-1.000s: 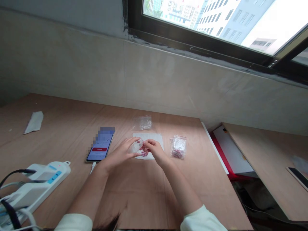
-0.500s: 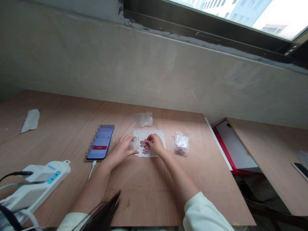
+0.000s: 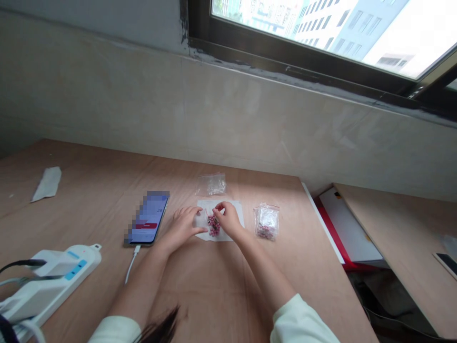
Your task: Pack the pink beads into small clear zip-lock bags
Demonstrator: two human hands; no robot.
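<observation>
Pink beads (image 3: 214, 226), with a few dark bits among them, lie heaped on a white paper sheet (image 3: 228, 234). My left hand (image 3: 183, 225) rests at the sheet's left edge, thumb and forefinger spread around a small clear zip bag (image 3: 201, 219) and touching it. The bag's red-lined edge faces the beads. My right hand (image 3: 227, 219) is pinched just above the heap, close to that edge. Whatever is between its fingertips is too small to make out. To the right lies a stack of clear bags (image 3: 267, 221) with pink beads inside.
Behind the sheet lies a clear bag (image 3: 211, 184) of small clear pieces. A phone (image 3: 148, 221) with a charging cable lies left of my hands. A white power strip (image 3: 53, 281) takes up the near left. A paper scrap (image 3: 47, 183) lies far left.
The view has tilted up slightly, so things sit lower. My right hand has shifted from over the beads up and left, toward the bag's edge. My left hand stays at the bag.
</observation>
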